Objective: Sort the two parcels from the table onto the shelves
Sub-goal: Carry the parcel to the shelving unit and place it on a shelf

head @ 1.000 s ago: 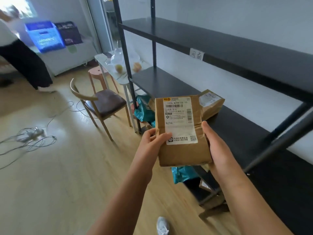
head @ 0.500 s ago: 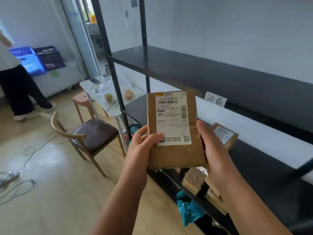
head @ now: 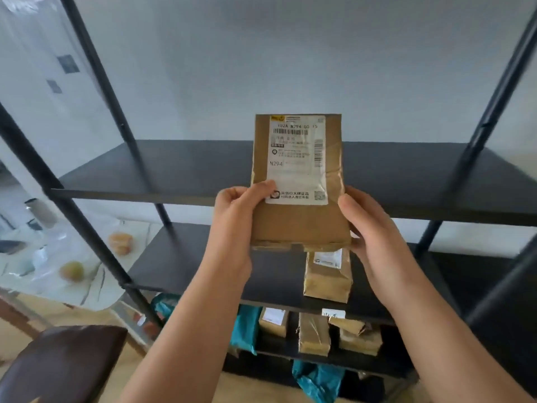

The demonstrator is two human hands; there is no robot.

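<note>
I hold a flat brown cardboard parcel [head: 299,219] upright in front of the black shelf unit, its white shipping label facing me. My left hand [head: 235,225] grips its lower left edge, thumb on the label. My right hand [head: 374,242] clasps its lower right edge. The parcel hangs in front of the upper black shelf [head: 145,175]. A second brown parcel [head: 327,277] lies on the middle shelf [head: 186,269], just below the one I hold.
Several brown and teal parcels [head: 313,333] fill the lower shelf. Black uprights [head: 96,248] frame the unit. A white side table [head: 58,274] with fruit under plastic stands at left, and a dark chair seat [head: 61,365] sits at bottom left.
My view has turned right to face the shelves squarely and close up. The parcel has risen in both hands to the height of the upper shelf. The grip is unchanged.
</note>
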